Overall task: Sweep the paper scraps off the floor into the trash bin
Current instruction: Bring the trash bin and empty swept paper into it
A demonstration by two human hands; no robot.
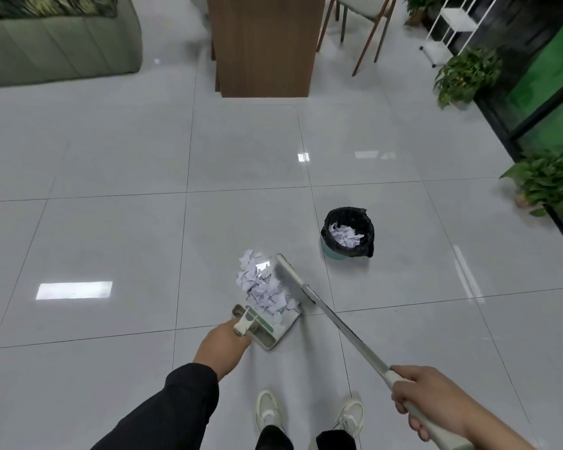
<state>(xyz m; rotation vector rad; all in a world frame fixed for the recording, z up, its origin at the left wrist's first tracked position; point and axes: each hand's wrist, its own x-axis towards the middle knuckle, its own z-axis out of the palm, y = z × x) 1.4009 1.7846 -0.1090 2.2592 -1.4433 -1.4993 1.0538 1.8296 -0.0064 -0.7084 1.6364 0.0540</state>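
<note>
A heap of white paper scraps (pixel 261 285) lies on the grey tiled floor and spills onto a pale dustpan (pixel 281 326). My left hand (pixel 221 347) is shut on the dustpan's handle and holds the pan flat on the floor. My right hand (pixel 428 401) grips the long broom handle (pixel 345 332); the broom head (pixel 288 271) rests against the right side of the heap. A small teal trash bin (pixel 347 233) with a black liner stands a short way to the right and beyond, with scraps inside it.
A wooden cabinet (pixel 264 47) stands at the far middle, a green sofa (pixel 56 43) far left, chairs and a white rack far right. Potted plants (pixel 548 180) line the right edge. My two white shoes (pixel 309 414) are at the bottom.
</note>
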